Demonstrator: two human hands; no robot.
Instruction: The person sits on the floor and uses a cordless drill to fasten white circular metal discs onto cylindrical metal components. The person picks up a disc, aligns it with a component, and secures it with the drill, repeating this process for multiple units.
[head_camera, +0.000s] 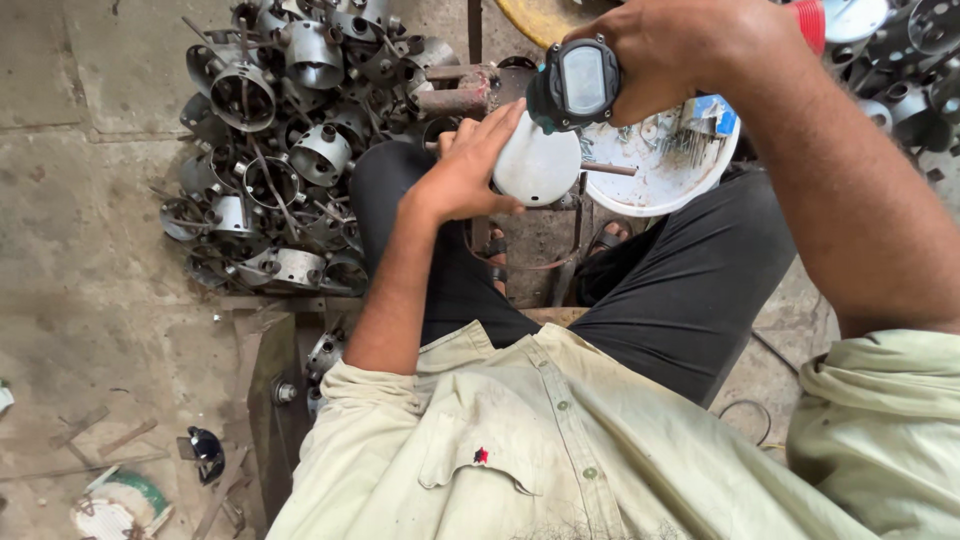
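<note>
Left hand (468, 165) cupping a smooth, pale-grey rounded metal shell (536, 165), right hand (668, 62) clenched around a dark power tool (575, 85) pressed against it.

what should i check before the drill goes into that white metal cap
1. Left hand steadies the white cap: ok, palm and fingers are pressed on it.
2. Right hand grips the power tool: ok, wrapped round its body.
3. Tool tip lined up on the cap: cannot tell, the tip is hidden behind the tool.
4. Left fingers clear of the tip: cannot tell, they lie close to it.
5. Cap seated on the metal stand: cannot tell, the contact is hidden.
6. White bowl of small parts within reach: ok, just beside the cap.
</note>
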